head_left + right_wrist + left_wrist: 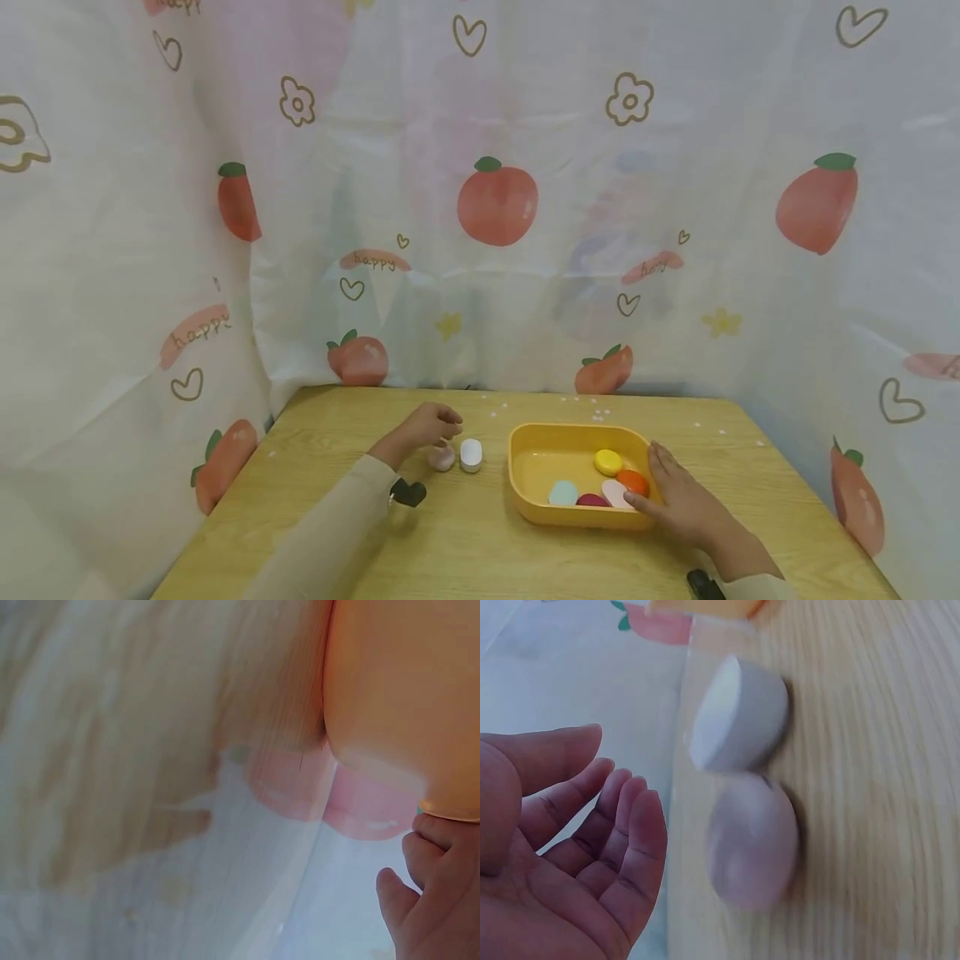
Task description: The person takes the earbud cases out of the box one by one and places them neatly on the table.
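Observation:
My left hand [426, 427] hovers over the left part of the table, fingers loosely bent and holding nothing. Just below it lies a pale pink rounded piece [754, 844], blurred in the left wrist view. Beside that piece stands a white oval block-like piece [742, 716] with a flat face. My right hand [693, 504] rests on the right side of a yellow rectangular bin [573, 517], fingers extended along the rim and thumb by its near right corner. Inside are a yellow piece [608, 462], an orange one [633, 482], and pale pink, mint and dark red ones.
The wooden table [450, 550] has small white specks [598, 415] scattered near its back edge. A printed curtain [495, 317] with fruit and hearts encloses the back and both sides. Black wrist straps [407, 492] show at both sleeves.

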Tool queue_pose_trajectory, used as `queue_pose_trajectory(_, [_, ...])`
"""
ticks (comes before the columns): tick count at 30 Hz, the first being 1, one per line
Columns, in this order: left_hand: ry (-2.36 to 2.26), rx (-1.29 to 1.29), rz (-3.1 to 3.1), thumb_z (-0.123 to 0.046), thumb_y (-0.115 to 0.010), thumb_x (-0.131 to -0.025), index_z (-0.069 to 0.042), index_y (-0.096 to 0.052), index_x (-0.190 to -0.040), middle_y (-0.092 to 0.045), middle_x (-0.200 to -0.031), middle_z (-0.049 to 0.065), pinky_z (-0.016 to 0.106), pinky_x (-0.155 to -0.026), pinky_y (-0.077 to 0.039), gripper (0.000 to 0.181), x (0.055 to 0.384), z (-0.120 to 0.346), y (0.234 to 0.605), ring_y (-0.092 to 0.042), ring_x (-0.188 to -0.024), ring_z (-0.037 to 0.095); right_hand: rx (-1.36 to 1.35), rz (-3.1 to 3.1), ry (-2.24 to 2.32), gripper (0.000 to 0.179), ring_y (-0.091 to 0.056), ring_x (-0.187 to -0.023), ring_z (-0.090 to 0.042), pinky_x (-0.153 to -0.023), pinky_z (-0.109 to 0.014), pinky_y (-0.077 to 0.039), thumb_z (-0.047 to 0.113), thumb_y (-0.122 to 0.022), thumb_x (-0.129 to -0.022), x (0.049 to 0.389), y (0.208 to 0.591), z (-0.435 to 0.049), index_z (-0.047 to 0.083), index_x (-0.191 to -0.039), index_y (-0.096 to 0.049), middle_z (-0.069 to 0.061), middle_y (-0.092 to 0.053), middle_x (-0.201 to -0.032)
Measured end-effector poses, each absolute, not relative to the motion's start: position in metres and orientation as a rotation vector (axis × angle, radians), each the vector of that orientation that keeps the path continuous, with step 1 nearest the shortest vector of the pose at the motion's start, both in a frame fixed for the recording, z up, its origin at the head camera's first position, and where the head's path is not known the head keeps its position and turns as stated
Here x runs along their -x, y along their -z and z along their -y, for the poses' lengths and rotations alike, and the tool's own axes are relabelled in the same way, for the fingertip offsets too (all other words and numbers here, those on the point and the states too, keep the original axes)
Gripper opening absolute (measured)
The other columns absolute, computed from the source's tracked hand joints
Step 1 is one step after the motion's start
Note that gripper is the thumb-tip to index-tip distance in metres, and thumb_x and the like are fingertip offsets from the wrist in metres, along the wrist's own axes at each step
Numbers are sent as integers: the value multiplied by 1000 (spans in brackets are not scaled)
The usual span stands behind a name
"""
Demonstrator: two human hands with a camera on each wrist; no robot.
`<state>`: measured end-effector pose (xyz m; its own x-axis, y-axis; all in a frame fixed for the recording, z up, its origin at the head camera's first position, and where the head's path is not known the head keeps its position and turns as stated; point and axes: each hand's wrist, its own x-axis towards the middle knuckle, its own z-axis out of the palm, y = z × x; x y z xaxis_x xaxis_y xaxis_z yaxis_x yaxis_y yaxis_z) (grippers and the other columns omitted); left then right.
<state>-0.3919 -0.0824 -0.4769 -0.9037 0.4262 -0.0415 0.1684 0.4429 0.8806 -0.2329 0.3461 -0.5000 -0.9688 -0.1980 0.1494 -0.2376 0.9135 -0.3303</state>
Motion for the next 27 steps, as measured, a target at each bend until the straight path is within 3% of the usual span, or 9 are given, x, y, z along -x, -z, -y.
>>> queue_pose_trajectory(5, [-1481,-542,-2393,-15,-66,-95,6,-62,-118,-64,-102,9,38,-76,-57,31,388,62,465,-63,-94,29,-334,2968,-543,98,-18,-137,-53,-107,-67,-21,61,-51,-93,232,498,-346,-16,-146,-20,-34,-14,-153])
queue_pose_trajectory(11, [-1521,-568,-2320,-15,-66,-95,4,-63,-117,-64,-101,8,38,-76,-57,29,385,41,456,-63,-90,25,-346,2955,-550,97,-19,-137,-53,-106,-67,-22,59,-52,-93,230,496,-344,-17,-145,-21,-35,-15,-153])
queue_pose_trajectory(27, [-1566,-659,-2144,-9,-67,-93,8,-61,-118,-65,-102,11,37,-73,-59,31,384,-11,449,-67,-91,31,-354,2932,-600,97,-19,-137,-52,-107,-66,-22,58,-55,-93,229,495,-340,-17,-145,-21,-33,-15,-153])
